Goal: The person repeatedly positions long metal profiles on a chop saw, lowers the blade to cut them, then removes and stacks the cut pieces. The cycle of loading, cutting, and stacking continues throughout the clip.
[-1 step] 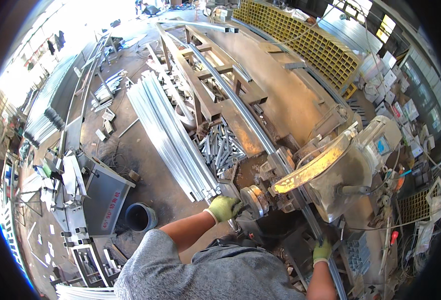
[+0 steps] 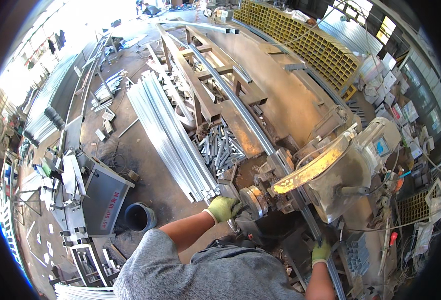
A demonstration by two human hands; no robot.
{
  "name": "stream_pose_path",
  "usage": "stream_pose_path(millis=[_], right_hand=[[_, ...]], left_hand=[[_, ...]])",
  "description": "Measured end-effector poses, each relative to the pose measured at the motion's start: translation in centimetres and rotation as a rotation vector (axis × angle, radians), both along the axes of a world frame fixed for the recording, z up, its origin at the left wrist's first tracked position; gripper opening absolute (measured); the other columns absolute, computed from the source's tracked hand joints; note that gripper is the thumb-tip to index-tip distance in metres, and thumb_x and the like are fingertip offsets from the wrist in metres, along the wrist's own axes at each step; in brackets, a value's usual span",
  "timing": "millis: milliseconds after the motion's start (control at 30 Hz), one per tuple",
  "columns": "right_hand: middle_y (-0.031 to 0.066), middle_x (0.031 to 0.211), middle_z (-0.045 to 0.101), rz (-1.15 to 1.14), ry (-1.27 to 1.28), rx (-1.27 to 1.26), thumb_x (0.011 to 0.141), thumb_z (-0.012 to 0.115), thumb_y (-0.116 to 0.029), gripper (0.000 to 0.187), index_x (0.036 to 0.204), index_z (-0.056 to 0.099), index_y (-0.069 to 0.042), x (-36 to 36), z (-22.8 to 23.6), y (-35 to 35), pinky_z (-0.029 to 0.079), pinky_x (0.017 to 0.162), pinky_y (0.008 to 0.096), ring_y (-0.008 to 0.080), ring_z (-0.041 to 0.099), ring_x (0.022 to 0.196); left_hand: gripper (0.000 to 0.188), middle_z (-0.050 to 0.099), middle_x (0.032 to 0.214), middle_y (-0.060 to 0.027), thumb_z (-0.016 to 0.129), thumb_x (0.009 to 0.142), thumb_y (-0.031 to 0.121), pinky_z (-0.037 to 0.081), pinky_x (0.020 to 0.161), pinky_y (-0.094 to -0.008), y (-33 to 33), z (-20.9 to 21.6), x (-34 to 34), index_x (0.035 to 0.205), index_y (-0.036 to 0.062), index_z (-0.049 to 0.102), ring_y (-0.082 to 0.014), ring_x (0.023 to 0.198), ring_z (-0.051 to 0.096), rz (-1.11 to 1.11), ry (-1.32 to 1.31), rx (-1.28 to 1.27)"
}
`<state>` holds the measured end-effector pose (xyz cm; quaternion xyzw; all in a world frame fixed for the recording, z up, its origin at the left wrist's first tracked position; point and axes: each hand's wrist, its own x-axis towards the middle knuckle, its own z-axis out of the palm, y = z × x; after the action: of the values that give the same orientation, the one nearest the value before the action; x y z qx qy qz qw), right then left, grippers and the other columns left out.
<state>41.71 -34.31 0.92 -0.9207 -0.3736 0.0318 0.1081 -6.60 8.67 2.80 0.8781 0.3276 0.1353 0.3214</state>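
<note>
My left hand, in a yellow-green work glove, is closed round the dark handle beside a round vise handwheel. My right hand, gloved alike, grips a long grey metal tube close to its near end. The tube runs from the far rack, through the vise and under the cut-off saw, to my right side. The yellow blade guard of the saw hangs over the tube, with its motor to the right. Part of the tube is hidden beneath the saw.
A bundle of shiny tubes lies left of the rusty steel frame, beside a heap of short cut pieces. A dark bucket and a grey machine cabinet stand to my left. Stacked yellow tubes fill the far right.
</note>
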Motion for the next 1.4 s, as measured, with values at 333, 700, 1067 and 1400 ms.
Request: stream_pose_path(millis=[333, 700, 1067, 1400], right_hand=[[0.0333, 0.145, 0.083, -0.030, 0.110, -0.014, 0.105, 0.088, -0.030, 0.068, 0.166, 0.072, -0.005, -0.5, 2.6, 0.9, 0.062, 0.116, 0.0649, 0.0576, 0.078, 0.134], [0.0322, 0.154, 0.079, 0.188, -0.003, 0.075, 0.107, 0.085, -0.033, 0.064, 0.163, 0.074, -0.004, 1.8, 4.7, -5.8, 0.060, 0.121, 0.0636, 0.0561, 0.074, 0.141], [0.0347, 0.177, 0.065, 0.210, 0.201, 0.181, 0.114, 0.080, -0.036, 0.070, 0.175, 0.065, -0.005, 3.8, 3.2, -10.1, 0.052, 0.133, 0.0628, 0.0571, 0.064, 0.160], [0.0325, 0.174, 0.069, 0.282, 0.126, 0.228, 0.111, 0.087, -0.030, 0.070, 0.173, 0.068, -0.004, 5.3, 2.0, -10.7, 0.051, 0.137, 0.0589, 0.0555, 0.063, 0.163]], left_hand=[[0.042, 0.088, 0.109, -0.0271, 0.067, 0.121, 0.048, 0.066, 0.096, -0.0645, -1.2, 1.3, 0.3, 0.128, 0.0113, 0.087, -0.0536, 0.105, 0.085, 0.101, 0.005, -0.047], [0.046, 0.088, 0.111, -0.0285, 0.068, 0.121, 0.052, 0.065, 0.101, -0.0659, -5.1, 0.5, 2.8, 0.132, 0.0120, 0.087, -0.0540, 0.109, 0.084, 0.384, 0.178, 0.149], [0.032, 0.088, 0.120, -0.0227, 0.077, 0.111, 0.039, 0.060, 0.110, -0.0645, -9.6, 0.4, 5.8, 0.126, 0.0114, 0.084, -0.0518, 0.121, 0.080, 0.586, 0.067, 0.385], [0.023, 0.089, 0.116, -0.0215, 0.077, 0.109, 0.033, 0.061, 0.106, -0.0648, -9.6, -0.1, 6.1, 0.118, 0.0128, 0.085, -0.0504, 0.117, 0.081, 0.624, 0.076, 0.379]])
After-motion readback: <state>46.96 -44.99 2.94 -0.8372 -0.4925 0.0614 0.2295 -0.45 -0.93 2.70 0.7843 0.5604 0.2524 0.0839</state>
